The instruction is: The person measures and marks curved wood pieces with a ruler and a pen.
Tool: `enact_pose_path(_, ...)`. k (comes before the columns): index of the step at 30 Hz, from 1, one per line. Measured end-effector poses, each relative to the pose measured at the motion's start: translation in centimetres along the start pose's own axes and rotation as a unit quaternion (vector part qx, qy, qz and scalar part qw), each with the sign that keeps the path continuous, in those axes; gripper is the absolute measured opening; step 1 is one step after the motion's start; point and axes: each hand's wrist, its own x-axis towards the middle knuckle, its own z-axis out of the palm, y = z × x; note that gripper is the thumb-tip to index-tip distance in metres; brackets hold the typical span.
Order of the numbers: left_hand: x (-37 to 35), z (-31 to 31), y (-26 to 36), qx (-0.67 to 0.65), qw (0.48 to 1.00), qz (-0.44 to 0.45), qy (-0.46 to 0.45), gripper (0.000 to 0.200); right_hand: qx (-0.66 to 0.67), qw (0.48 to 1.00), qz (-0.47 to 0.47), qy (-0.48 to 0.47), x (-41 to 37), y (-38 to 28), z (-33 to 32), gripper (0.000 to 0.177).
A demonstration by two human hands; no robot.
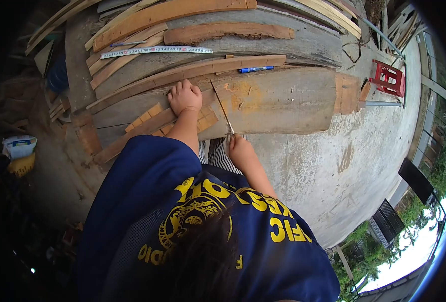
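Two hands in view, both the person's own. Left hand (184, 95) is pressed knuckles-up on the wood stack, fingers curled under, nothing held; whether it grips an edge cannot be told. Right hand (240, 149) is closed around the handle end of one saw (223, 108), at 5 o'clock from the left hand and near it. The thin blade is laid across the near edge of a broad grey slab (293, 100), running from the right hand toward 11 o'clock and ending just beside the left hand, at its 3 o'clock. An orange-stained patch is noted on the slab just right of the blade. One long strip (223, 65) is seen lying along the slab's far edge, touching the left fingertips. Small orange blocks (208, 121) are lined under the left wrist; the count cannot be told. One tape (157, 50), white and numbered, is laid flat at 11 o'clock from the left hand. One blue pen (255, 69) lies at 2 o'clock, on the strip's far side. One red stool (388, 78) stands on the concrete at 3 o'clock, well apart. One white bag (19, 146) is noted at 8 o'clock, on the ground.
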Motion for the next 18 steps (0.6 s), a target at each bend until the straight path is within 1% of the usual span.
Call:
enact_pose_path(1, 0.0, 0.0, 0.0, 0.001, 1.0, 0.003, 0.006, 0.025, -0.005, 1.0, 0.019, -0.006, -0.3, 0.1, -0.5, 0.029)
enact_pose_path(2, 0.0, 0.1, 0.1, 0.002, 1.0, 0.004, 0.012, 0.025, -0.008, 1.0, 0.018, -0.007, -0.1, 0.2, -0.5, 0.029)
enact_pose_path(5, 0.0, 0.0, 0.1, -0.002, 1.0, 0.0, -0.001, 0.025, -0.002, 1.0, 0.009, -0.014, 2.1, 0.3, 0.1, 0.027)
enact_pose_path(7, -0.2, -0.2, 0.1, -0.002, 1.0, -0.002, -0.007, 0.024, 0.01, 1.0, -0.02, -0.005, 4.2, -0.4, 0.4, 0.027)
enact_pose_path(8, 0.1, -0.4, 0.1, -0.004, 1.0, 0.003, -0.01, 0.024, 0.012, 1.0, -0.025, -0.007, 4.0, -0.5, 0.0, 0.027)
enact_pose_path(10, 0.1, -0.1, -0.1, -0.003, 1.0, 0.004, -0.01, 0.024, -0.031, 0.999, 0.002, -0.034, 1.7, -0.1, -1.8, 0.027)
enact_pose_path(11, 0.1, 0.0, -0.1, -0.008, 1.0, 0.006, -0.001, 0.024, -0.043, 0.999, -0.001, -0.03, 0.5, 0.2, -2.7, 0.029)
enact_pose_path(14, 0.0, -0.1, 0.0, -0.007, 1.0, 0.004, 0.004, 0.023, -0.038, 0.998, 0.026, -0.047, 0.3, 0.3, -3.0, 0.027)
enact_pose_path(16, 0.2, 0.2, -0.1, -0.014, 1.0, 0.003, 0.004, 0.023, -0.043, 0.998, 0.011, -0.043, 2.6, 0.0, -1.4, 0.028)
enact_pose_path(18, 0.1, 0.1, 0.0, -0.007, 1.0, 0.0, 0.006, 0.022, -0.007, 1.0, -0.024, -0.012, 4.7, -1.0, -0.1, 0.029)
